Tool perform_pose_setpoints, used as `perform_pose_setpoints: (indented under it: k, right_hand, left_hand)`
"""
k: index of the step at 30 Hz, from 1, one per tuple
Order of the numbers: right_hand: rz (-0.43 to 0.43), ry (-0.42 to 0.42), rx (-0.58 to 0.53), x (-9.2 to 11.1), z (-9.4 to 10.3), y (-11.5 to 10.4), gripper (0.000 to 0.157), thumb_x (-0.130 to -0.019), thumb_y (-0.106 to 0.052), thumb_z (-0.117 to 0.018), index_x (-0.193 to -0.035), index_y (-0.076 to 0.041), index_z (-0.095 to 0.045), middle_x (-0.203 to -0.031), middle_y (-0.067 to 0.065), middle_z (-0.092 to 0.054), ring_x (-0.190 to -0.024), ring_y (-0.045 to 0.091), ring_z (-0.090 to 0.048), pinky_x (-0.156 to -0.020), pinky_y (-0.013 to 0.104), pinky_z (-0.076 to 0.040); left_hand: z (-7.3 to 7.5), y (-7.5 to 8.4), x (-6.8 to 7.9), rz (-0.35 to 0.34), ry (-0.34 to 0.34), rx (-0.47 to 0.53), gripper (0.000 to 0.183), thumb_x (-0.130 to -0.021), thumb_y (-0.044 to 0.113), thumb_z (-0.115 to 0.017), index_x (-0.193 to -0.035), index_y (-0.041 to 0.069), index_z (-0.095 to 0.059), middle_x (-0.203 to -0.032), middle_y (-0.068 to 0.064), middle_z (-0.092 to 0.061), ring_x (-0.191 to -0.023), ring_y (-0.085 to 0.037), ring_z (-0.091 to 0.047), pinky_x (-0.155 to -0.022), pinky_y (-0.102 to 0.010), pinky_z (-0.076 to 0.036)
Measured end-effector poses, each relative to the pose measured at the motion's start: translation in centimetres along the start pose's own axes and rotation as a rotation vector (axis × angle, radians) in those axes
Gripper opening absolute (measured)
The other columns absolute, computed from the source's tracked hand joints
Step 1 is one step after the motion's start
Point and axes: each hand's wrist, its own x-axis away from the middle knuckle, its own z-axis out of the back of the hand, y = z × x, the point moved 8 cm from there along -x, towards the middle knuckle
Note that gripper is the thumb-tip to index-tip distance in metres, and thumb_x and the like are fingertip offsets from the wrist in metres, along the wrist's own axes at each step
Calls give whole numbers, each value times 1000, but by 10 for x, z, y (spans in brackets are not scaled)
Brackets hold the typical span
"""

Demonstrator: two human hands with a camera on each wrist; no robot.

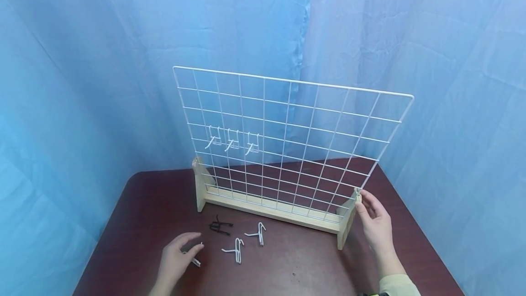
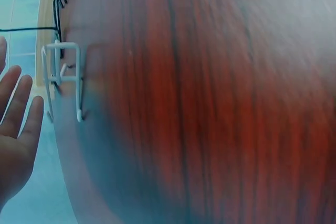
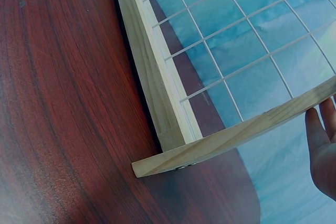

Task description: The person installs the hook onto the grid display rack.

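Note:
A white wire grid panel (image 1: 287, 122) stands upright in a wooden base (image 1: 271, 211) with a wooden end piece at each side. At its right, my right hand (image 1: 376, 223) pinches the top of the right wooden end piece (image 3: 236, 135) between thumb and fingers. Low at the left, my left hand (image 1: 176, 257) hovers over a white wire hook (image 2: 63, 77), its fingers extended and partly spread in the left wrist view. The thumb covers part of that hook in the head view. Three white hooks (image 1: 231, 144) hang in a row on the grid's left half.
On the dark red table (image 1: 312, 264), a black hook (image 1: 219, 226) and two white hooks, one nearer (image 1: 237, 251) and one farther (image 1: 260, 234), lie before the base. Blue curtains (image 1: 123, 58) surround the table at the back and sides.

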Motion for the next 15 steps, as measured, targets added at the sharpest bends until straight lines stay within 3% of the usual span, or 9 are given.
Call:
perform_pose_setpoints:
  k: [6, 15]
  right_hand:
    - [10, 4, -8, 0, 1, 0, 37, -92, -9, -56, -127, 2, -51, -116, -6, -58, -103, -3, -52, -83, 8, -44]
    - [18, 7, -7, -1, 1, 0, 37, -92, -9, -57, -127, 1, -51, -114, -9, -58, -102, -4, -52, -83, 8, -44]
  left_hand:
    - [3, -2, 0, -58, 17, -72, 33, -66, 14, -83, -97, 14, -71, -97, 2, -68, -93, -18, -63, -80, -38, -52]
    - [-8, -8, 3, 39, -107, -184, 33, -70, 23, -81, -99, 11, -70, -96, -3, -68, -91, -21, -63, -80, -41, -51]
